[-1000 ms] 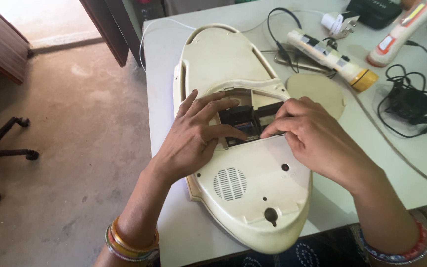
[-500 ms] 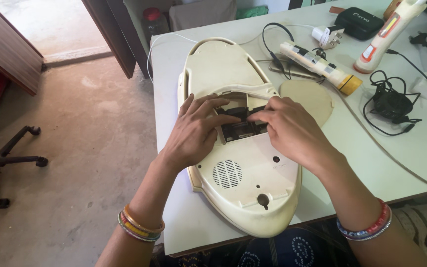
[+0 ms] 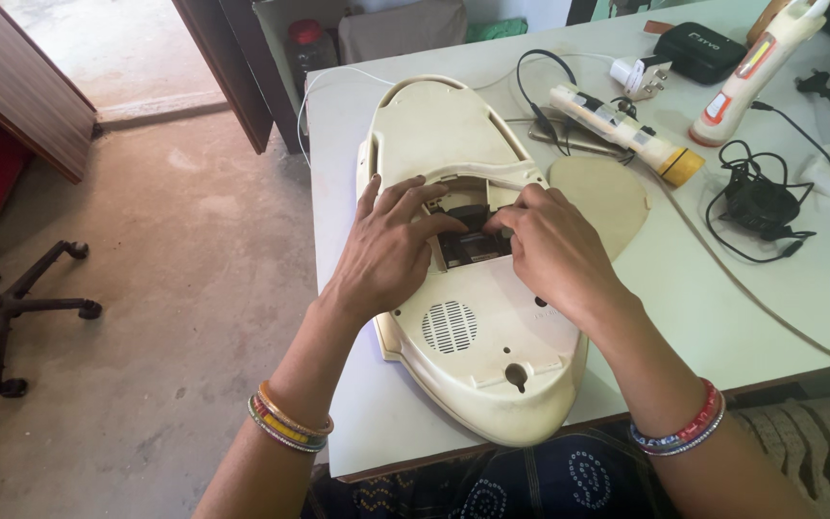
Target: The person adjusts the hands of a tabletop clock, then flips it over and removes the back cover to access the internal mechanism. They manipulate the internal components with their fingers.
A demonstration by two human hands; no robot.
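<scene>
Because it lies underside up on the white table [image 3: 722, 288], the cream teardrop-shaped appliance housing [image 3: 463, 288] exposes its dark central compartment [image 3: 473, 245]. Its long axis runs away from the person, the narrower end far and the rounded end overhanging the near edge. The left hand [image 3: 391, 255] presses flat on the shell, steadying it, fingers spread; the right hand [image 3: 549, 250] curls fingertips into the opening, gripping nothing visible. A loose cream cover [image 3: 602, 197] lies just beside.

Small black zipped pouch [image 3: 700, 51] with pale label, far right of white table [image 3: 722, 288].
</scene>
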